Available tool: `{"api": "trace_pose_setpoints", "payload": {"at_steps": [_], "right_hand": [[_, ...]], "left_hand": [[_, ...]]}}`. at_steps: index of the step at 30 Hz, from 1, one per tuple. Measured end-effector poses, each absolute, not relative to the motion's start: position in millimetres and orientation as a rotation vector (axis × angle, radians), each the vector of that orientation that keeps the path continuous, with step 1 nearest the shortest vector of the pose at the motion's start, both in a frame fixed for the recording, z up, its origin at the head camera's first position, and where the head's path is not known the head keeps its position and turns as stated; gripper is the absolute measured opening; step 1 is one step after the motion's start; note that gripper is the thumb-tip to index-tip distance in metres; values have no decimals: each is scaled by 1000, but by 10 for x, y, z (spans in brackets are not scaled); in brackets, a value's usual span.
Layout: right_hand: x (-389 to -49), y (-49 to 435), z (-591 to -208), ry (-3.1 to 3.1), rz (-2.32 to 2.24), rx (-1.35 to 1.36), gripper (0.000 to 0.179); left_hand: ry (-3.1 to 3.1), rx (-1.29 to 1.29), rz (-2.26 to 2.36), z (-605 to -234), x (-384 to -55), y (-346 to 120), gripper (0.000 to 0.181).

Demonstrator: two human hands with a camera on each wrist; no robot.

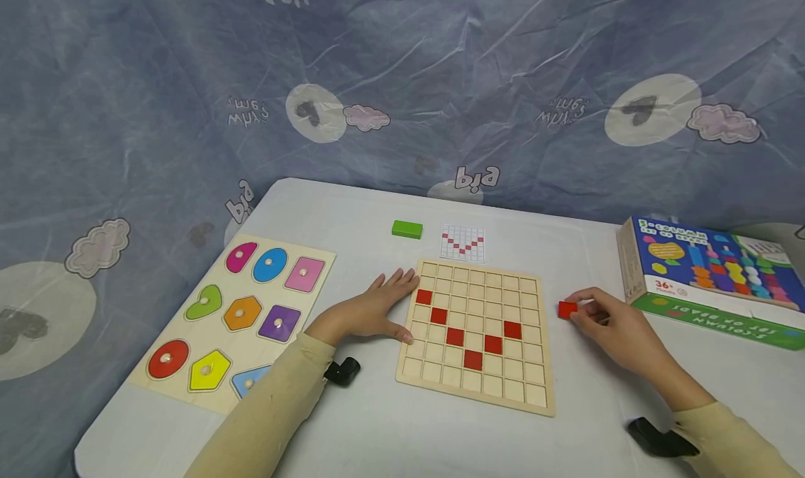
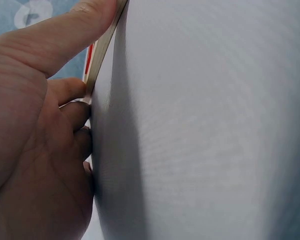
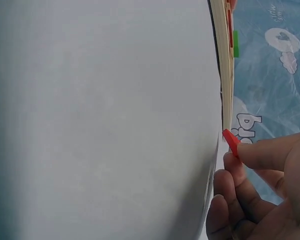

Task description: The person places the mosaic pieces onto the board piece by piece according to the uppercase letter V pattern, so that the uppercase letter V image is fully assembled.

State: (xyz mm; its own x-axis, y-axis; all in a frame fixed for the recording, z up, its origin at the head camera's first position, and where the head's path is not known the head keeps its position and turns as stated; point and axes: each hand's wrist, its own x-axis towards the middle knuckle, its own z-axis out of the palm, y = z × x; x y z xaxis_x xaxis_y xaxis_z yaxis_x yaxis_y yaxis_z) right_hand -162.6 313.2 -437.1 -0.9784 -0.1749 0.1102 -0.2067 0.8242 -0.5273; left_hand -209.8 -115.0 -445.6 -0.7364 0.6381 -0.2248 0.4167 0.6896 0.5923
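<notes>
A square wooden grid board lies in the middle of the white table, with several red squares set in its cells in a V-like line. Against the board's left edge rests my left hand, fingers spread and thumb touching the rim. To the right of the board, my right hand pinches a red square tile between thumb and fingers. The right wrist view shows that same tile tilted at the fingertips. Behind the board lies a small pattern card printed with a red V on a grid.
A green block lies left of the card. On the left is a wooden shape puzzle with coloured knobbed pieces. A bead-toy box stands at the right. Printed cloth hangs behind the table.
</notes>
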Motion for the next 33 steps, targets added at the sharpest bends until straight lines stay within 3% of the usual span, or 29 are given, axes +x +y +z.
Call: {"api": "trace_pose_setpoints", "payload": {"at_steps": [33], "right_hand": [[-1556, 2762, -4332, -2891, 961, 427, 23]], "left_hand": [[2485, 817, 725, -4437, -2094, -1148, 115]]}}
